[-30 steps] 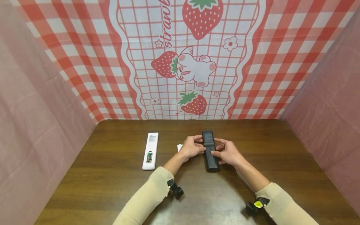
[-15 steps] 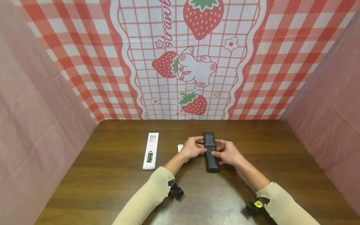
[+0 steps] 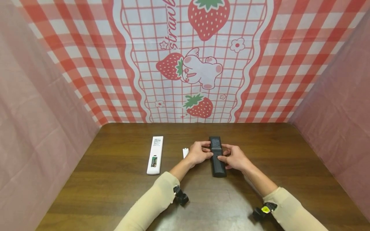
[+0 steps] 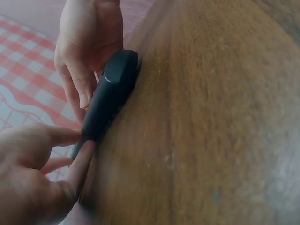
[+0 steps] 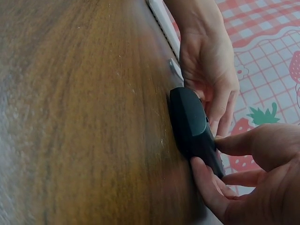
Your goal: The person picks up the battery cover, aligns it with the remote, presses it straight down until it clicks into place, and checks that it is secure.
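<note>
Both forearms, in beige fabric sleeves point(image 3: 147, 202) point(image 3: 295, 208), reach forward and angle inward over the brown wooden table point(image 3: 185, 205), bringing the left hand point(image 3: 199, 153) and right hand point(image 3: 236, 158) to opposite long edges of a long black plastic remote control point(image 3: 218, 168). The left thumb and curled fingers pinch its left edge, while the right thumb presses near its middle and the right fingers curl against its right edge. Just left of this grip lies a small white plastic piece point(image 3: 185, 152), partly hidden by the left hand.

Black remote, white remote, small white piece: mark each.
Black remote point(image 3: 217, 151), head view: middle of upward face.
White remote point(image 3: 156, 151), head view: middle of casing.
Small white piece point(image 3: 185, 152), head view: its visible end.
</note>
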A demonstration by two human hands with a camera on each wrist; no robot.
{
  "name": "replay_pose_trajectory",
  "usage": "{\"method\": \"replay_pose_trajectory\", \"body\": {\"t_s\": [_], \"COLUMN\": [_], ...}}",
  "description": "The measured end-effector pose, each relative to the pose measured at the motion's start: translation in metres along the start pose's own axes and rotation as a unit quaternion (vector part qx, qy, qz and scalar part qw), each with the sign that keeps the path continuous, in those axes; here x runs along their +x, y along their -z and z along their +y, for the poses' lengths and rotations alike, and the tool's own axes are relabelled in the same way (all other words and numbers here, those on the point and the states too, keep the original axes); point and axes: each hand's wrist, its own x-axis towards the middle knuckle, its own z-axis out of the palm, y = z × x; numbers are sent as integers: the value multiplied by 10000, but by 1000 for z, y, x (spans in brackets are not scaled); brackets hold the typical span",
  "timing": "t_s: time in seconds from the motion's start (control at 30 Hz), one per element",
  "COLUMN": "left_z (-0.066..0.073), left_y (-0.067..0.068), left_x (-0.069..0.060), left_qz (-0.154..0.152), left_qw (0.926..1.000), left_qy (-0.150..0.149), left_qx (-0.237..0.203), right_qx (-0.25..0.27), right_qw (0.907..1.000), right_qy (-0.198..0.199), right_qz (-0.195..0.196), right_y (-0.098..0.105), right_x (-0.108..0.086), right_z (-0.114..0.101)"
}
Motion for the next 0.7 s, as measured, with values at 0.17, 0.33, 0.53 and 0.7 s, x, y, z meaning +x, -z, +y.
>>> {"method": "replay_pose_trajectory", "body": {"t_s": [0.17, 0.33, 0.53, 0.7], "left_z": [0, 1, 5, 5], "left_y": [0, -1, -1, -1], "left_x": [0, 1, 0, 0], "left_qz": [58, 41, -9, -17], "left_qw": [9999, 9999, 9997, 9997], "left_qy": [92, 135, 237, 245], "left_qx": [87, 70, -5, -9], "right_qx": [-4, -34, -110, -120], "right_qw": [10000, 10000, 9999, 9999], "right_qy": [-15, -5, 11, 58], "right_qz": [-29, -14, 43, 57], "right_y": [0, 0, -1, -1], "right_x": [0, -1, -1, 0], "right_z": [-1, -2, -1, 0]}}
